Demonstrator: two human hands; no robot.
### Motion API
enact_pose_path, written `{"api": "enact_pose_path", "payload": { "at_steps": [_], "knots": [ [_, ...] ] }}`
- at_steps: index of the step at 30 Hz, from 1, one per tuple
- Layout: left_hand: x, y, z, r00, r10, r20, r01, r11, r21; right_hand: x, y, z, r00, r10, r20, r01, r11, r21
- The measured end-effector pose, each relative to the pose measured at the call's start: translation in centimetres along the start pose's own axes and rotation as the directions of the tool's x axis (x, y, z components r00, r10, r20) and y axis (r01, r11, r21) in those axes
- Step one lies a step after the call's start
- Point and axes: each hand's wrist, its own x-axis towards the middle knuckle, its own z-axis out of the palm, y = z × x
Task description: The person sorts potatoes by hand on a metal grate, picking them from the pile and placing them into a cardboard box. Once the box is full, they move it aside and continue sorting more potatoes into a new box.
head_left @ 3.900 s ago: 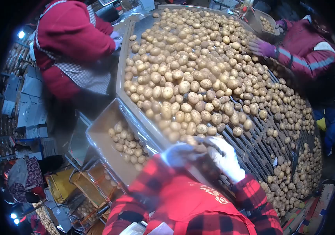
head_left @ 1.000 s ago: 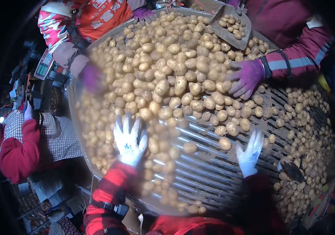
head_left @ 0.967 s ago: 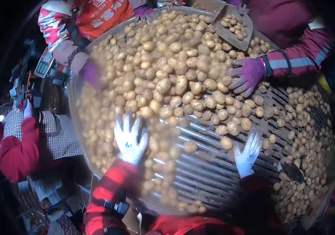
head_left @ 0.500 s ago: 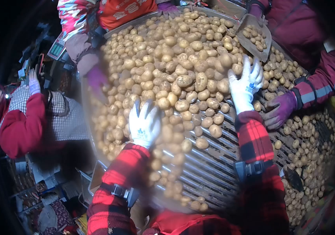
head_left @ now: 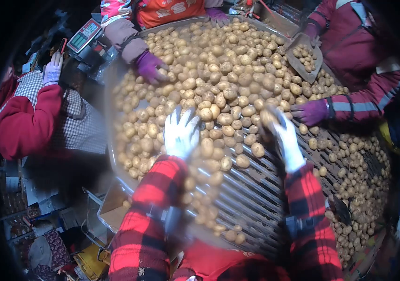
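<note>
My left hand [head_left: 181,133], in a white glove, rests on the near edge of a potato heap [head_left: 195,89] with its fingers spread and nothing gripped. My right hand [head_left: 288,140], also white-gloved, is turned sideways at the heap's right side. Its fingers curve round a potato [head_left: 268,117]; the thumb side is dark and blurred. Beneath both hands lies a slatted metal sorting table [head_left: 251,192], with loose potatoes along its left side.
A co-worker's purple glove [head_left: 150,67] touches the heap at upper left. Another co-worker's purple glove [head_left: 311,112] is close to my right hand. A scoop of potatoes [head_left: 297,65] lies at upper right. A scale [head_left: 84,35] stands at upper left.
My right hand has come down and turned inward, its spread fingers now curved round a potato. My left hand has shifted slightly right. The upper-left co-worker's glove has moved onto the heap.
</note>
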Motion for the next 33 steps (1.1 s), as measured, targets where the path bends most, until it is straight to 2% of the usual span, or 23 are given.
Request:
{"api": "enact_pose_path", "payload": {
  "at_steps": [1, 2, 3, 4, 6, 7, 9, 10, 11, 12, 14, 16, 17, 18, 20, 22, 23, 24, 26, 28, 29, 32, 33],
  "knots": [
    [0.0, -0.6, 0.4, 1.0, 0.027, 0.006, -0.027, 1.0, -0.015, -3.9, -1.0, 0.1, 0.985, -0.137, 0.101, 0.168, 0.875, -0.454],
    [0.1, -1.0, 0.6, 0.998, 0.058, 0.009, -0.057, 0.998, -0.027, -7.7, -2.0, 0.3, 0.947, -0.209, 0.246, 0.321, 0.531, -0.784],
    [0.3, -0.7, 0.4, 0.998, 0.07, -0.008, -0.07, 0.997, -0.033, -10.9, -1.2, 0.5, 0.996, -0.065, 0.065, 0.085, 0.926, -0.367],
    [0.2, -0.2, 0.0, 0.999, 0.032, -0.01, -0.032, 0.999, -0.029, -13.6, -0.1, 0.8, 0.988, 0.152, -0.002, -0.149, 0.966, 0.209],
    [-0.5, 2.5, -1.6, 0.991, -0.133, -0.017, 0.13, 0.986, -0.099, -17.8, 0.4, 2.3, 0.931, 0.35, -0.1, -0.272, 0.852, 0.447],
    [-1.8, 4.1, -2.6, 0.994, -0.098, -0.052, 0.086, 0.976, -0.202, -19.2, -0.6, 4.5, 0.914, 0.366, -0.176, -0.282, 0.884, 0.374],
    [-5.3, 8.3, -5.7, 1.0, 0.003, -0.013, -0.009, 0.881, -0.474, -21.1, -0.1, 6.6, 0.958, 0.284, -0.049, -0.288, 0.947, -0.144],
    [-8.0, 10.5, -7.7, 0.995, 0.084, 0.056, -0.031, 0.78, -0.625, -21.9, -0.3, 8.3, 0.878, 0.471, -0.086, -0.478, 0.846, -0.236],
    [-11.1, 11.8, -8.7, 0.985, 0.139, 0.101, -0.036, 0.74, -0.671, -22.6, 3.2, 9.1, 0.905, 0.402, 0.143, -0.421, 0.785, 0.455],
    [-14.0, 12.2, -9.6, 0.971, 0.193, 0.139, -0.039, 0.704, -0.709, -23.2, 2.0, 11.4, 0.923, 0.379, 0.07, -0.366, 0.805, 0.468],
    [-18.9, 11.9, -11.6, 0.983, -0.152, 0.1, 0.177, 0.664, -0.726, -23.7, -1.5, 16.6, 0.83, 0.263, 0.492, -0.479, 0.787, 0.388],
    [-21.7, 9.2, -13.8, 0.902, -0.404, 0.151, 0.36, 0.512, -0.78, -25.2, 3.6, 18.2, 0.757, 0.423, 0.498, -0.553, 0.82, 0.144],
    [-24.0, 7.1, -14.7, 0.887, -0.441, 0.138, 0.386, 0.542, -0.746, -26.0, 3.4, 18.1, 0.807, 0.318, 0.498, -0.306, 0.946, -0.109],
    [-26.3, 4.9, -15.5, 0.868, -0.482, 0.117, 0.412, 0.569, -0.712, -26.8, 3.2, 17.7, 0.823, 0.212, 0.528, -0.015, 0.936, -0.352],
    [-29.6, 2.0, -17.9, 0.863, -0.501, 0.059, 0.443, 0.696, -0.565, -28.1, 3.8, 16.2, 0.793, 0.318, 0.52, -0.017, 0.864, -0.503],
    [-32.9, -2.1, -18.2, 0.895, -0.422, 0.147, 0.445, 0.869, -0.216, -29.6, 9.2, 13.5, 0.925, 0.268, 0.27, -0.054, 0.796, -0.604],
    [-33.7, -3.0, -18.3, 0.914, -0.366, 0.175, 0.358, 0.931, 0.075, -29.8, 5.5, 13.0, 0.911, 0.357, 0.207, -0.157, 0.764, -0.625],
    [-34.3, -3.6, -17.6, 0.918, -0.359, 0.169, 0.351, 0.933, 0.078, -30.3, 1.5, 12.4, 0.886, 0.44, 0.146, -0.256, 0.727, -0.637],
    [-31.0, 0.3, -17.9, 0.931, -0.358, 0.073, 0.365, 0.924, -0.111, -33.0, 4.9, 8.7, 0.953, 0.299, 0.039, -0.192, 0.701, -0.687],
    [-28.2, 5.3, -15.9, 0.969, -0.228, 0.092, 0.245, 0.915, -0.32, -36.2, 5.4, 6.1, 0.975, 0.201, -0.092, -0.204, 0.657, -0.726],
    [-25.7, 8.6, -15.5, 0.986, -0.082, 0.148, 0.147, 0.851, -0.504, -37.9, 5.4, 5.3, 0.978, 0.153, -0.139, -0.205, 0.649, -0.732],
    [-23.3, 15.1, -11.0, 0.941, 0.315, 0.124, -0.182, 0.781, -0.598, -42.8, 5.1, 3.9, 0.961, 0.047, -0.271, -0.237, 0.643, -0.728],
    [-22.2, 17.1, -10.1, 0.905, 0.399, 0.148, -0.184, 0.681, -0.709, -44.2, 4.8, 3.2, 0.941, -0.001, -0.338, -0.259, 0.641, -0.723]
  ]
}}
